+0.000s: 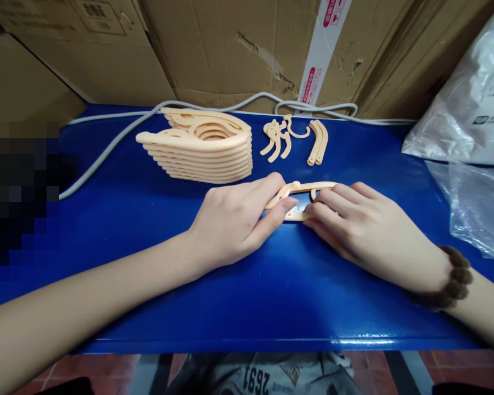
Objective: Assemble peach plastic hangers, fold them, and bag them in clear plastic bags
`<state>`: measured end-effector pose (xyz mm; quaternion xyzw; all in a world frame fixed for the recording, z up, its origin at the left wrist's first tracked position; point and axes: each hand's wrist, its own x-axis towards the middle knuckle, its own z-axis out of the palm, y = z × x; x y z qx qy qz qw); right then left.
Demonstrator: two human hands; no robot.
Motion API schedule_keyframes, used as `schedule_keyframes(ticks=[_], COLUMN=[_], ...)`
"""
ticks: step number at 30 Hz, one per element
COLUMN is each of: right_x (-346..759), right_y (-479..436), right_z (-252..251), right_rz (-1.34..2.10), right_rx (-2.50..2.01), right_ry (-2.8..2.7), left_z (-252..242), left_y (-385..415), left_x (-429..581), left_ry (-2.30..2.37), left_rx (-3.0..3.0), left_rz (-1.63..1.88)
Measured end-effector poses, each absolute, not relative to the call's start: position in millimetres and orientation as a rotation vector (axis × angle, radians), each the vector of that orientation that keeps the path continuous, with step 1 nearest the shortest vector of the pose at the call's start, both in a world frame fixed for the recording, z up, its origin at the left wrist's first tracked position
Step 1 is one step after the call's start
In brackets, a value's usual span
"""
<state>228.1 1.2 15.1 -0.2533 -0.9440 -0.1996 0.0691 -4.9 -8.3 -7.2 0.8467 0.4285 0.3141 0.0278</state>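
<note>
Two bare hands share one pale frame at the middle of the blue table. The left hand pinches the frame's 9 o'clock end between thumb and fingers; the right hand grasps its 3 o'clock end, fingers curled over it and hiding much of that side. The step in hand appears to be working the piece's parts with the fingers, though the exact joint is covered. A next move probably calls for one hand steadying the frame while the other presses or turns.

Going outward from the frame, a stack of similar pale frames stands at 10 o'clock, close behind the left hand. Small hooked parts lie in a cluster near 11 o'clock, and two curved strips just past 12. Beyond, a white cable snakes along the rear edge against cardboard boxes, limiting reach that way. A plastic bag crowds 2 o'clock. The freest room is the bare surface toward 6 o'clock, ending at the front edge.
</note>
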Motion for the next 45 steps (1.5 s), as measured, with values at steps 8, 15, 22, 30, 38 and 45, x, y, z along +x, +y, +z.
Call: schedule_keyframes(ticks=[8,15,22,30,38,45], right_x=[226,227,231,237,235,236], right_y=[1,1,6,16,18,17], right_z=[18,8,9,4,8,8], right_rz=[-0.772,-0.725,-0.575,-0.314,-0.167,-0.241], right_rx=[-0.68,-0.76,-0.818,-0.909,-1.039,-0.99], right_ry=[-2.806,-2.815,-2.79,-2.675,-2.602,-2.608], left_z=[-7,-4,-4,-2,-7,-6], left_y=[-7,-6,-4,-2,3,2], left_x=[-5,-4,-4,-4,-8,-8], left_ry=[1.402,1.509,1.537,1.547,1.465,1.374], left_rx=[2.56,2.51,2.551,2.428,2.366,2.365], left_rz=[0.897,0.717,0.65,0.552,0.601,0.642])
